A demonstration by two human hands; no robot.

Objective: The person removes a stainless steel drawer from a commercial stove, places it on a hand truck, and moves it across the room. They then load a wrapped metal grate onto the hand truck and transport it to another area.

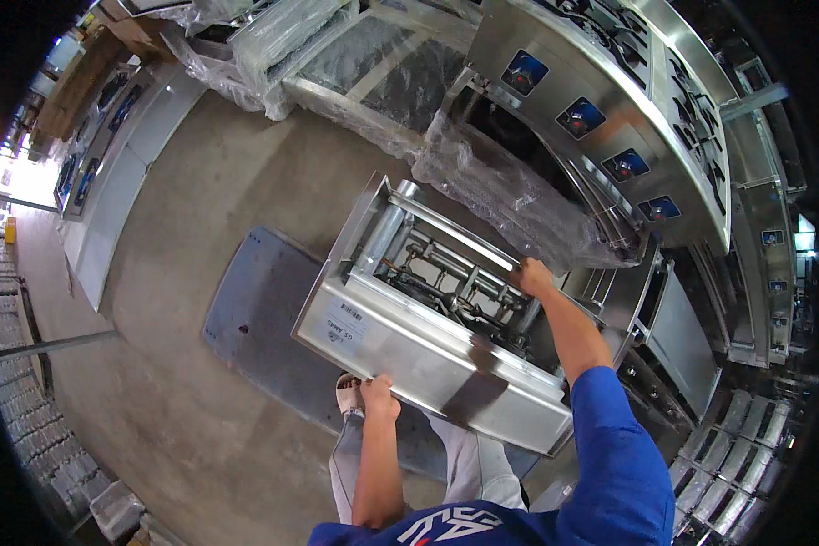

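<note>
A boxy stainless-steel gas cooker body is tilted in front of me, its open side showing burner pipes, brass fittings and valves. A white printed label sits on its near panel. The fingers of my left hand are closed around the lower near edge of the panel, above my foot. On the far side, my right hand grips the rim of the frame, with that arm reaching across the right end. What carries the unit's weight underneath is hidden.
A blue-grey flat platform lies on the floor below. Close at the far right stands a large steel range with knobs and burner grates. Plastic-wrapped equipment lines the back. A steel counter unit stands left; wrapped parts are stacked lower left.
</note>
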